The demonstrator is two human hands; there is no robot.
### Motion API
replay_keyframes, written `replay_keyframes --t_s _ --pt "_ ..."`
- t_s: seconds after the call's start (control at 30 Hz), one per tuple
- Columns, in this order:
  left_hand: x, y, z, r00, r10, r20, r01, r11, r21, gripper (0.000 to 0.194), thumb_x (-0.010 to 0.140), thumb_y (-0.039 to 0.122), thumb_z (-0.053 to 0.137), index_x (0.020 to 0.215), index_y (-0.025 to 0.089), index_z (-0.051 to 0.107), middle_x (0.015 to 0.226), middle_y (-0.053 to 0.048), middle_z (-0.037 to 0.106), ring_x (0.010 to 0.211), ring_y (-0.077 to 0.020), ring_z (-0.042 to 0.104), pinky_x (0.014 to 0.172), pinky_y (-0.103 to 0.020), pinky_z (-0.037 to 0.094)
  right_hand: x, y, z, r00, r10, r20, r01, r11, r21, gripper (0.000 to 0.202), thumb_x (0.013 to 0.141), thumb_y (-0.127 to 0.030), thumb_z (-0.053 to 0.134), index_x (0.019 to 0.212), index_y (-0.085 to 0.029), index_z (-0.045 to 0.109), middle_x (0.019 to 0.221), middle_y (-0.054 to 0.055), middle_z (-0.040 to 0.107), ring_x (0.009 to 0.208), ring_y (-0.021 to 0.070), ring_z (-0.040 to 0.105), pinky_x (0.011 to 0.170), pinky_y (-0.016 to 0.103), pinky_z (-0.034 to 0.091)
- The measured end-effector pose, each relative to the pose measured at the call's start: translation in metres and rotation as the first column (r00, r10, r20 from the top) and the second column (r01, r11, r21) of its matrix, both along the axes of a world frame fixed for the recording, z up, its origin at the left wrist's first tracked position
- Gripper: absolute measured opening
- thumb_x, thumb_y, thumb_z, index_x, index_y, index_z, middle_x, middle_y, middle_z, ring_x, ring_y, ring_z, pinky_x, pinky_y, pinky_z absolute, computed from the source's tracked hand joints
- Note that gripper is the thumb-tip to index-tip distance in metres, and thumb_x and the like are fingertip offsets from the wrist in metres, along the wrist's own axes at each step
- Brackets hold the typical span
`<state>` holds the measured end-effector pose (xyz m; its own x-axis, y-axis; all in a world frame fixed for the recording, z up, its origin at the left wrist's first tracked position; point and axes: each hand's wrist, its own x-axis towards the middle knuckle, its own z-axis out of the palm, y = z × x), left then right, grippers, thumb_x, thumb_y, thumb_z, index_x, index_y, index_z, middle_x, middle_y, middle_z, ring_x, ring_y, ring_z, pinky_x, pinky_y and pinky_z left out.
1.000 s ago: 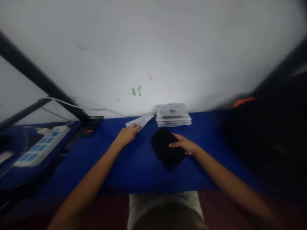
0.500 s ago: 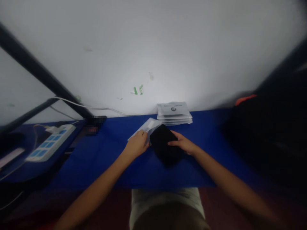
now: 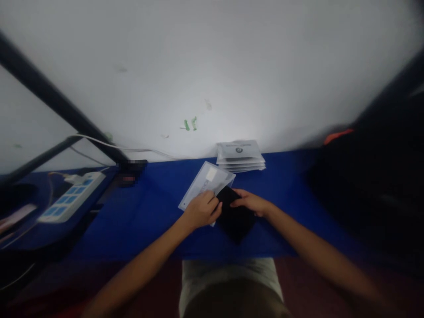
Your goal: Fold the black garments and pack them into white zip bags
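A translucent plastic bag (image 3: 202, 179) with a small white label lies slanted over the blue table. My left hand (image 3: 203, 210) is closed on the bag near its open side, with its fingertips up against a folded black cloth (image 3: 236, 218). The right side of that cloth is pinched in my right hand (image 3: 252, 203), thumb on top and the other fingers partly hidden. One corner of the cloth meets the mouth of the bag; how far it reaches inside I cannot tell.
Behind my hands, a stack of several filled plastic bags (image 3: 240, 154) stands against the white wall. A power strip (image 3: 73, 196) and a pale flat device (image 3: 20, 216) are at the left. Dark, indistinct material with an orange edge (image 3: 338, 136) bulks at the right.
The bag has turned and lies flatter, showing its label. My left hand has come nearer and to the right, against the cloth. The cloth has shifted slightly towards me.
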<state>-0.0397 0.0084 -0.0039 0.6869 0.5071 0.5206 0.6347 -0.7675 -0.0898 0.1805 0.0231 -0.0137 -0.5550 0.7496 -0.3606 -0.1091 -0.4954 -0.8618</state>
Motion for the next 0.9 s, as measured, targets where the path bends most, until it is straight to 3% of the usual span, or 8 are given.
replay_keyframes --t_s 0.13,0.27,0.4,0.57,0.7,0.9 --pt "-0.004 -0.004 -0.004 0.995 -0.056 -0.083 0.050 0.996 -0.076 0.026 0.093 0.023 0.045 0.071 0.016 0.057 0.072 -0.005 0.051 0.070 -0.0177 0.050 0.060 -0.029 0.042 -0.005 0.006 -0.006 0.981 -0.167 -0.101 0.171 0.985 0.034 0.043 0.064 -0.011 0.070 0.106 -0.020 0.069 0.087 0.000 0.075 0.072 0.0139 0.069 0.069 0.022 0.053" --pt "-0.011 -0.007 -0.001 0.961 -0.076 -0.267 -0.003 0.959 -0.282 0.016 0.090 0.028 0.050 0.083 0.017 0.059 0.082 -0.006 0.056 0.076 -0.0199 0.054 0.062 -0.031 0.044 -0.007 0.009 -0.007 0.946 -0.308 -0.098 0.307 0.951 -0.031 0.041 0.068 -0.014 0.071 0.108 -0.021 0.068 0.089 0.002 0.076 0.073 0.0162 0.070 0.071 0.026 0.055" --pt "-0.014 -0.010 0.004 0.930 -0.088 -0.356 -0.070 0.910 -0.408 0.017 0.088 0.033 0.054 0.092 0.018 0.059 0.087 -0.006 0.058 0.082 -0.0221 0.056 0.065 -0.033 0.046 -0.002 0.006 -0.002 0.974 -0.197 -0.109 0.185 0.977 -0.110 0.046 0.073 -0.020 0.075 0.118 -0.023 0.064 0.101 0.004 0.075 0.086 0.0171 0.071 0.077 0.026 0.056" --pt "-0.015 -0.013 0.008 0.940 -0.089 -0.330 -0.076 0.887 -0.455 0.021 0.084 0.035 0.058 0.095 0.017 0.058 0.093 -0.007 0.057 0.088 -0.0228 0.055 0.068 -0.033 0.046 0.002 0.001 0.003 0.991 -0.009 -0.136 0.003 0.999 -0.048 0.076 0.068 -0.012 0.078 0.136 -0.032 0.051 0.112 0.001 0.072 0.094 0.0166 0.070 0.076 0.024 0.057" --pt "-0.015 -0.016 0.012 0.943 -0.116 -0.312 -0.049 0.878 -0.476 0.025 0.085 0.039 0.059 0.100 0.019 0.056 0.098 -0.007 0.057 0.094 -0.0233 0.056 0.071 -0.033 0.046 -0.003 0.000 0.000 0.986 -0.060 -0.156 0.062 0.998 0.008 0.085 0.060 -0.001 0.075 0.136 -0.030 0.051 0.108 0.001 0.073 0.092 0.0176 0.070 0.078 0.026 0.057" --pt "-0.010 -0.023 0.014 0.934 -0.116 -0.337 -0.076 0.860 -0.505 0.026 0.092 0.043 0.051 0.101 0.019 0.054 0.097 -0.006 0.059 0.083 -0.0208 0.061 0.066 -0.030 0.047 -0.010 0.003 -0.006 0.942 -0.219 -0.253 0.222 0.975 -0.016 0.074 0.063 -0.006 0.068 0.132 -0.028 0.053 0.104 0.001 0.074 0.085 0.0186 0.071 0.072 0.026 0.056"
